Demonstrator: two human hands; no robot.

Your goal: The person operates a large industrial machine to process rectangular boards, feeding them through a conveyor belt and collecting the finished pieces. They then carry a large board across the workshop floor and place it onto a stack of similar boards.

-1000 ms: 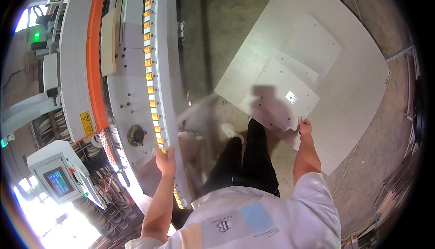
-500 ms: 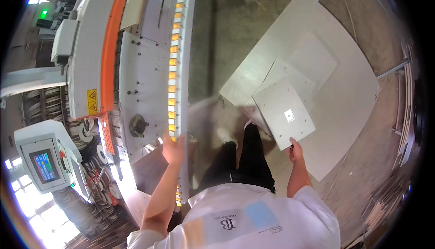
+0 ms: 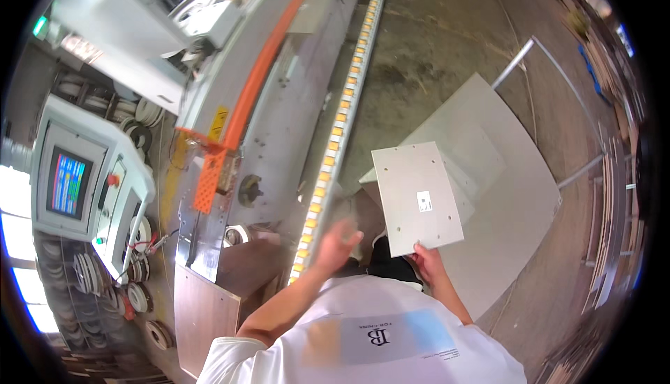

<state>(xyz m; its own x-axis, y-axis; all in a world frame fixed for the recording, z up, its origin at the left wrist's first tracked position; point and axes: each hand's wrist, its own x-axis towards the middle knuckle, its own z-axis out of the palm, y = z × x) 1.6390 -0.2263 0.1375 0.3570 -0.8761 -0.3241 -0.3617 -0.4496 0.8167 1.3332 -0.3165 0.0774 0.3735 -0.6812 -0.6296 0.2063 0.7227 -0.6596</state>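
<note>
A pale grey rectangular board (image 3: 412, 171) with small holes near its edges and a white label is held up in front of me. My right hand (image 3: 428, 261) pinches its near edge, thumb on top. My left hand (image 3: 338, 246) is in the air just right of the roller rail (image 3: 336, 133), a long strip of yellow rollers along the machine. It holds nothing, and its fingers look apart though somewhat blurred. Behind the held board, a stack of larger grey panels (image 3: 513, 223) lies low on the right, partly hidden by it.
The long grey machine with an orange strip (image 3: 262, 56) runs along my left. A control panel with a screen (image 3: 70, 181) stands at far left, near rolls of edge band (image 3: 139, 297). A brown wooden board (image 3: 206, 321) is at lower left. A metal frame (image 3: 513, 63) rises behind the panels.
My left hand has come off the roller rail and moved right. The board in my right hand has shifted left and turned more upright in view. My view has swung round.
</note>
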